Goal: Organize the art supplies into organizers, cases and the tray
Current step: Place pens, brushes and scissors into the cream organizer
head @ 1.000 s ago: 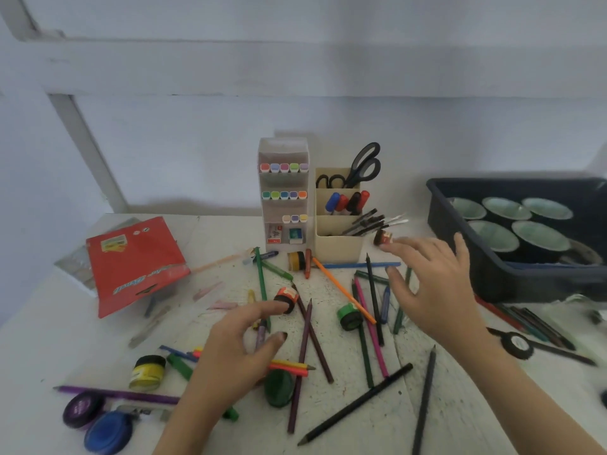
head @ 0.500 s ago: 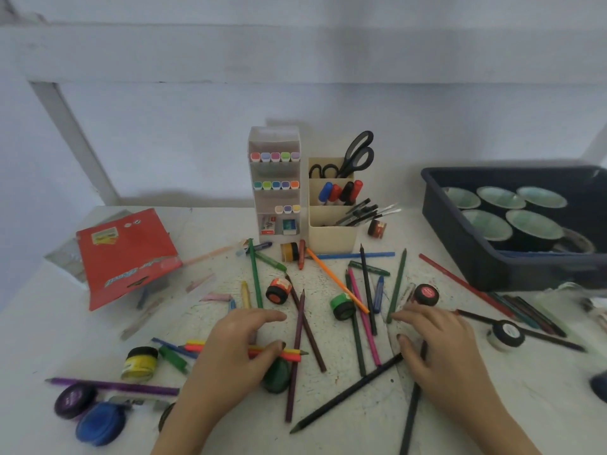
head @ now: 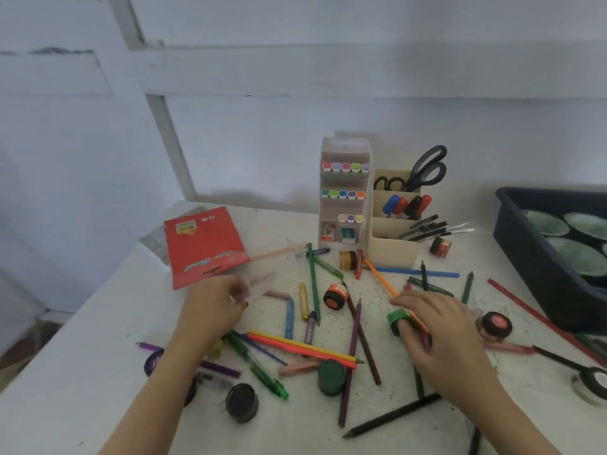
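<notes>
Coloured pencils, crayons and small paint pots lie scattered on the white table. My left hand reaches left, its curled fingertips pinching a blurred pale pink crayon below the red pencil case. My right hand is curled over several pencils at centre right, including an orange pencil, and its thumb touches a green-lidded paint pot. At the back stand a white marker organizer and a cream pen holder with scissors. The dark blue tray is at the right.
Paint pots lie about: an orange-lidded pot, a dark green pot, a black pot and a red-lidded pot. Round pale-lined cups fill the tray. The table's left edge drops off near a purple pencil.
My left hand left the yellow and red pencils and moved left to the pale crayon. My right hand shifted up over the pencils by the green pot. The view swung left.
</notes>
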